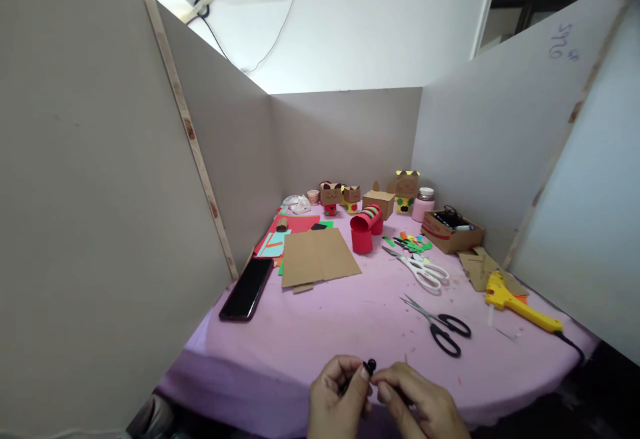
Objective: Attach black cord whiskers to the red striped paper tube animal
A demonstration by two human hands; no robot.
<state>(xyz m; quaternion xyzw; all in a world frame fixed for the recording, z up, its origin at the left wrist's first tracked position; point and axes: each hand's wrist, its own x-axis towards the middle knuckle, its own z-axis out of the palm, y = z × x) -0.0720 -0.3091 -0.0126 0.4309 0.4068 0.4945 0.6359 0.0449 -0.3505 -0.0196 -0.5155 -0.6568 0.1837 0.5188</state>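
My left hand is closed at the near edge of the table, thumb and fingers pinching a small black piece with a rounded, curled end. What this piece is made of I cannot make out. My right hand is beside it, thumb and forefinger pinched together close to the black piece; what lies between those fingertips is hidden. Black-handled scissors lie beyond my right hand, blades partly apart. Farther off are white-handled scissors and a red paper-roll figure with a striped back.
A phone lies at the left, near a cardboard sheet and coloured papers. On the right are a yellow glue gun with its cord, and a small box of tools. Several cardboard animal figures stand at the back. Grey partitions enclose the table.
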